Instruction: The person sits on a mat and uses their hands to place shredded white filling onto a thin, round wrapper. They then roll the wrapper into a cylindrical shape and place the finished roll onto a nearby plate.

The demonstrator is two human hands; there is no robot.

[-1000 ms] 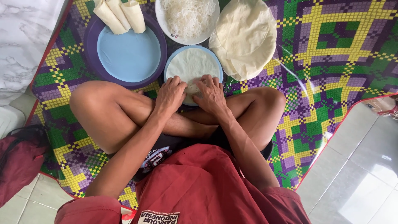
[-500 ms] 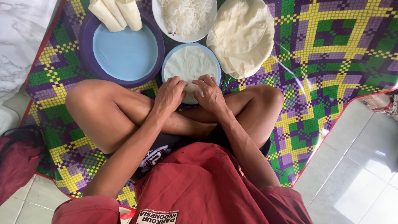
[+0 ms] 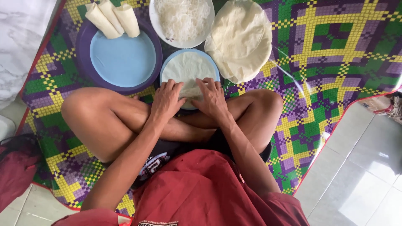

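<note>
Three rolls (image 3: 112, 19) on purple plate (image 3: 83, 62); perhaps noodles (image 3: 182, 16).

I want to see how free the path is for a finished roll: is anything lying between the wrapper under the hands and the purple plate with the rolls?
Nothing visible does. Both the left hand and the right hand rest on the wrapper in the blue-rimmed plate, which sits right beside the purple plate; its blue middle is bare below the three rolls.
</note>
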